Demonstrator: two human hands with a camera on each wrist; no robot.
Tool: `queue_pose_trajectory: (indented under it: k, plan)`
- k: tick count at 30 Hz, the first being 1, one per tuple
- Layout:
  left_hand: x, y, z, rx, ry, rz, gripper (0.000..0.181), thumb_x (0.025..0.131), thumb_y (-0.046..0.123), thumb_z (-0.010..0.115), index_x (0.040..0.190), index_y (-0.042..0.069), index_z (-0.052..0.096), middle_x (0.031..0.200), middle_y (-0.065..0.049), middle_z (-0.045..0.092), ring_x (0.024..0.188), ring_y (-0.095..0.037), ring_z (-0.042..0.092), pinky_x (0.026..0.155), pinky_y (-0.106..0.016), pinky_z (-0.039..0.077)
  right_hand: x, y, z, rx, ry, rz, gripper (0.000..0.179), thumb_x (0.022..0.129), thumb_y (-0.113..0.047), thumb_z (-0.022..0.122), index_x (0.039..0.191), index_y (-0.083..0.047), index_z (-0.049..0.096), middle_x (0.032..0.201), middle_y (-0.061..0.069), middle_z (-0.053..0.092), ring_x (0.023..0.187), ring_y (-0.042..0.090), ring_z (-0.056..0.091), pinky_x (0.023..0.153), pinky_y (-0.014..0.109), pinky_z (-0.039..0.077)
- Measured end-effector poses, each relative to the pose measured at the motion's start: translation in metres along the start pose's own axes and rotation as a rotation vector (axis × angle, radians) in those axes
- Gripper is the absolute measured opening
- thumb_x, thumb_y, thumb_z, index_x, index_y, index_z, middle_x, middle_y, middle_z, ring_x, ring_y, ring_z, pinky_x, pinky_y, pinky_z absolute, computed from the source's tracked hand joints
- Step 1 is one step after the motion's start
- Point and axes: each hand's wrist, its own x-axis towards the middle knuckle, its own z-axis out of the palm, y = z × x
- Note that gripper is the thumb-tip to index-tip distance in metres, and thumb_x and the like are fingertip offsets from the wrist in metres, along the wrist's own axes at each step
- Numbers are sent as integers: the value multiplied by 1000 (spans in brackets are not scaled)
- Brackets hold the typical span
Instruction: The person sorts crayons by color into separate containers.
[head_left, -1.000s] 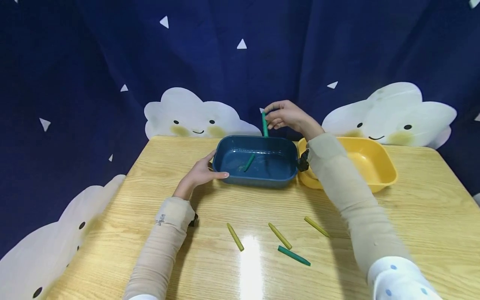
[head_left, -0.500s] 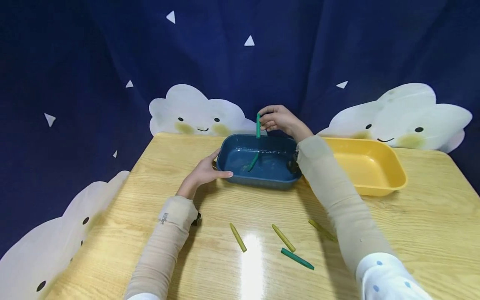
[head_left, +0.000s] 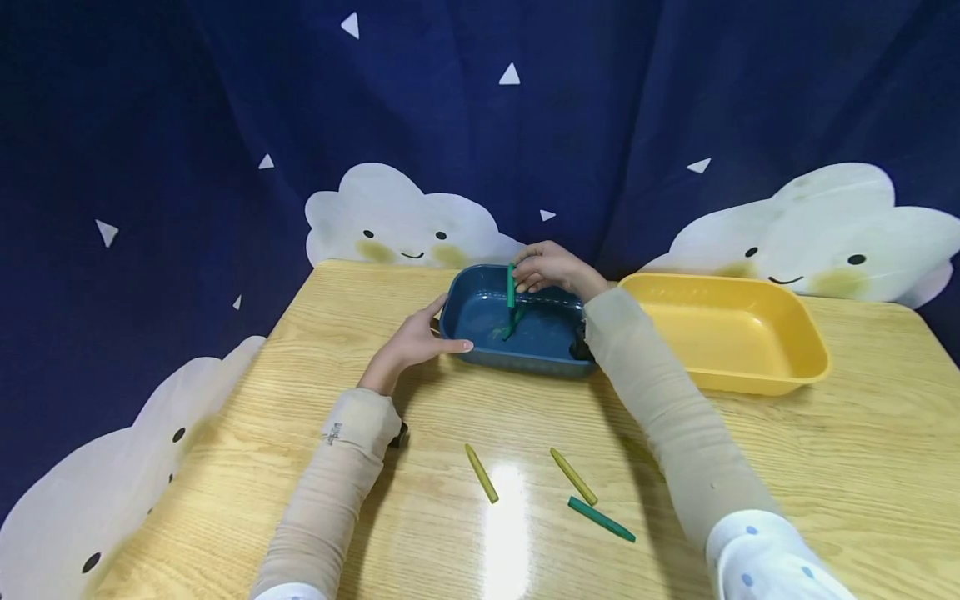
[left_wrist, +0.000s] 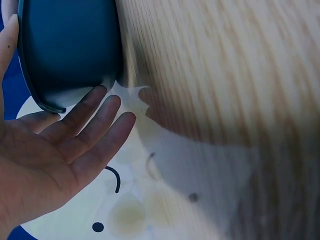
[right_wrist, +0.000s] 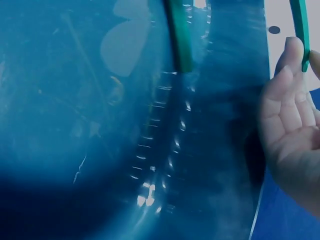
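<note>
My left hand [head_left: 411, 340] lies against the left end of a dark blue plastic bin [head_left: 525, 363], thumb along the front rim. In the left wrist view its fingers are extended, some touching the bin's outer wall. My right hand [head_left: 553, 267] pinches a green crayon [head_left: 511, 286] near its top, upright over the bin's back part. A second green crayon [right_wrist: 180, 40] lies inside the bin, partly overlapped by the held one in the head view. On the table in front lie a third green crayon [head_left: 602, 519] and two olive-yellow crayons [head_left: 482, 472] [head_left: 573, 477].
A yellow plastic bin [head_left: 750, 382] stands to the right of the blue one, partly behind my right forearm. Another olive-yellow crayon is mostly hidden under that forearm. Behind the wooden table [head_left: 450, 550] hangs a dark blue curtain [head_left: 420, 100] with clouds.
My right hand has moved left and down with the green crayon, from behind the blue bin's rim to over its inside. The left hand stays at the bin. The head view has shifted slightly.
</note>
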Motion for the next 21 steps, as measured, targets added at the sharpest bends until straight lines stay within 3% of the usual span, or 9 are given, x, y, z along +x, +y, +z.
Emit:
queue_pose_trajectory:
  k: [4, 12, 17, 21]
  plan:
    - [1, 0, 1, -16, 1, 2, 97, 73, 30, 77, 147, 13, 16, 125, -19, 49, 102, -27, 54, 82, -38, 46, 4, 7, 5, -44, -41, 17, 31, 87, -4, 57, 115, 7, 51, 79, 10, 63, 65, 20, 63, 68, 39, 50]
    - [1, 1, 1, 10, -2, -11, 98, 74, 31, 76, 147, 14, 14, 120, -18, 52, 101, -26, 54, 80, -37, 46, 7, 13, 13, -194, -206, 53, 30, 88, -2, 55, 115, 9, 49, 76, 7, 64, 61, 13, 63, 59, 27, 51]
    - [2, 0, 0, 4, 1, -4, 97, 74, 30, 76, 147, 13, 14, 122, -18, 52, 102, -27, 53, 81, -37, 46, 7, 11, 16, -228, -203, 70, 33, 88, -1, 54, 118, 11, 49, 81, 10, 66, 64, 14, 64, 61, 28, 52]
    - [1, -1, -1, 1, -3, -15, 98, 74, 30, 76, 147, 12, 14, 123, -19, 51, 103, -27, 53, 82, -38, 46, 6, 10, 15, -168, -166, 65, 35, 88, -1, 55, 120, 10, 48, 82, 10, 66, 65, 16, 65, 64, 31, 52]
